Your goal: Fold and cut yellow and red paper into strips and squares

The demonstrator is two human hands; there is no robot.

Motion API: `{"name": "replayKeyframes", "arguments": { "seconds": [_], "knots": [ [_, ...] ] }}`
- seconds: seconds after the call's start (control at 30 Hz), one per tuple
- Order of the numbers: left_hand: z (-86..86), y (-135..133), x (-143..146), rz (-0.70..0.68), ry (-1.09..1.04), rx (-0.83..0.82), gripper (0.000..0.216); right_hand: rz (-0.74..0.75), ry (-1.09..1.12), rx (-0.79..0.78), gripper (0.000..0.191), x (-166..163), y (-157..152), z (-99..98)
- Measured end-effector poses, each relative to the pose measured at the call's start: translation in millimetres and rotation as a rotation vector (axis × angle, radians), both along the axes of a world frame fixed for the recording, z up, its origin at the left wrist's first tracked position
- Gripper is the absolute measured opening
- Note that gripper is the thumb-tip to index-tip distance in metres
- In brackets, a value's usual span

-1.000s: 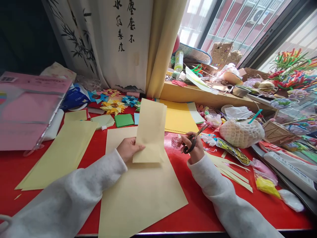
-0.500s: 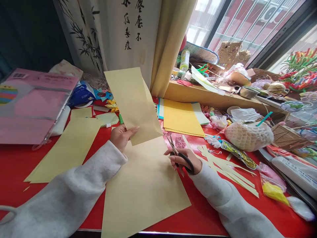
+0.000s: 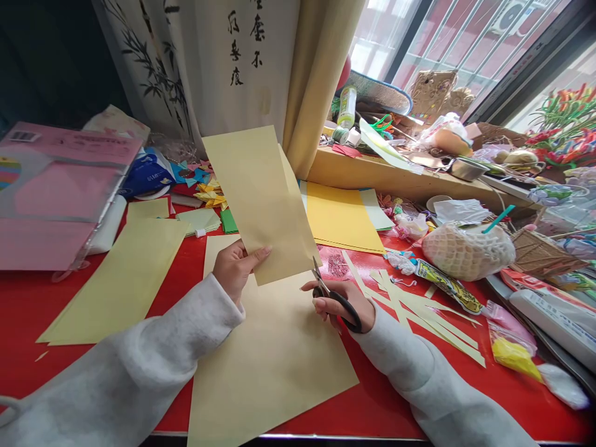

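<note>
Red desk (image 3: 28, 310), absolutely buried in craft stuff. The biggest thing on it is a big cream sheet (image 3: 270, 372) lying flat right in front of the person, with a second long sheet (image 3: 121, 279) off to the left and a pink packet (image 3: 56, 192) propped behind that. There's also a yellow stack (image 3: 339, 217) further back by the curtain.

The thing being worked on is the piece of paper (image 3: 261, 198), same cream colour. It's held up off the desk, nearly upright and leaning a bit to the left. It looks doubled over, since a second edge peeks out along its right side.

The left hand (image 3: 235, 270) pinches it at the bottom left corner, thumb across the front. The right hand (image 3: 342, 304) is closed through the handles of the scissors (image 3: 331, 293), gripping them.

What's changed: a second ago that paper sat low over the flat sheet and the scissors pointed away to the right. Now it's raised, and the blades have swung round so the tips sit at its bottom right corner, slightly parted. So my read is the cut is lined up but not begun.

A pile of thin cut strips (image 3: 419, 310) lies just right of the scissor hand.
</note>
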State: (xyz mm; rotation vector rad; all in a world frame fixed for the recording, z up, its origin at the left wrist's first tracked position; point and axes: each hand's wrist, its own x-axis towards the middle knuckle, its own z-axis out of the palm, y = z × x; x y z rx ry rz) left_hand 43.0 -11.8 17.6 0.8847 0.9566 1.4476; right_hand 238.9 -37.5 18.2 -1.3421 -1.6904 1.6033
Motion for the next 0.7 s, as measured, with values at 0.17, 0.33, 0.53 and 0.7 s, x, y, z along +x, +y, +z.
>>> {"name": "replayKeyframes", "arguments": {
  "seconds": [0.17,0.33,0.53,0.7],
  "knots": [
    [0.3,-2.7,1.8,-0.006,-0.008,-0.017,0.027,0.002,-0.002,-0.002,0.044,1.7,0.6,-4.9],
    [-0.2,-3.3,2.4,-0.004,-0.012,-0.017,0.027,0.000,-0.008,0.012,0.042,-0.1,1.0,-3.5],
    [-1.2,-3.5,2.9,-0.009,-0.015,0.006,0.025,-0.025,0.021,0.010,0.041,-2.9,0.6,-3.2],
    [-1.5,-2.4,3.0,0.000,-0.006,-0.007,0.026,-0.019,0.027,0.030,0.038,-4.1,0.8,-2.9]
  ]
}}
